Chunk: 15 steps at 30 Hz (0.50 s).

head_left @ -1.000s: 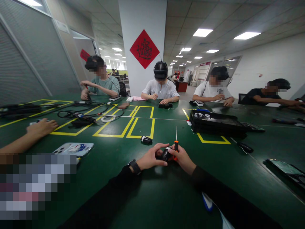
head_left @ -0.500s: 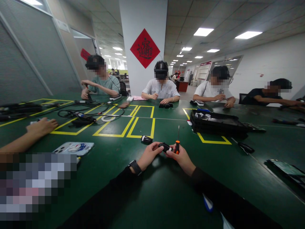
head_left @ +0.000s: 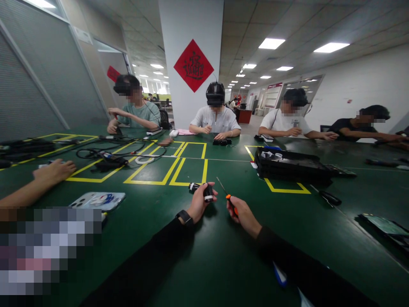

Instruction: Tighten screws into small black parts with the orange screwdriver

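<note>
Holding black, white-banded cylinder [head_left: 208, 194]: person's left hand [head_left: 197, 205], fingers curled around it. Right hand [head_left: 244, 212], apart, grips orange-handled screwdriver [head_left: 228, 197], shaft [head_left: 222, 186] slanting away from it. Second cylinder [head_left: 193, 187] just beyond left hand. Steady left grip, controlled shaft likely serve best.

The left arm in a long, black sleeve [head_left: 150, 256] is pointing forward and slanting in toward the middle. The right arm in a long, black sleeve [head_left: 303, 264] is slanting in from the other side. The bare left hand [head_left: 200, 204] is making a curled grip. The bare right hand [head_left: 245, 213] is making a loose fist, with a gap separating the two.
</note>
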Available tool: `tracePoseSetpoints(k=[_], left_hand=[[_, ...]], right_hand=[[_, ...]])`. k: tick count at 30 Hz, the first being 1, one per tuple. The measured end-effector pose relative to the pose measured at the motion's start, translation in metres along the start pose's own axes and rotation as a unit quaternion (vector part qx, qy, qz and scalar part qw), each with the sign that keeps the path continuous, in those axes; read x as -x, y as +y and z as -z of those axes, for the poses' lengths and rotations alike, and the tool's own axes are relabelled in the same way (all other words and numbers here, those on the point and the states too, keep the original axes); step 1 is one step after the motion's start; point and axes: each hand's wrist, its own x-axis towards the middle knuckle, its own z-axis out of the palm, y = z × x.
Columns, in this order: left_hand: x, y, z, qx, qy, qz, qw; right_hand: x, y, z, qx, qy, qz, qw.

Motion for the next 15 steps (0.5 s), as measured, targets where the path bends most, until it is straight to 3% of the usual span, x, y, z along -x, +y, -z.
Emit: tracePoseSetpoints(k=[5,9,15], left_hand=[[-0.0018,0.0025,0.0109,0.032,0.002,0.013,0.999],[-0.0013,0.0017,0.0097,0.026,-0.026,-0.016,0.999],[0.0004,0.003,0.0062,0.002,-0.009,-0.039,0.999]], right_hand=[[0.0013,-0.0008,0.0027,0.113,0.015,0.029,0.993],[0.0025,-0.0025,0.0039,0.162,0.023,0.046,0.986],[0.0047,-0.0058,0.0058,0.254,0.026,0.08,0.963]])
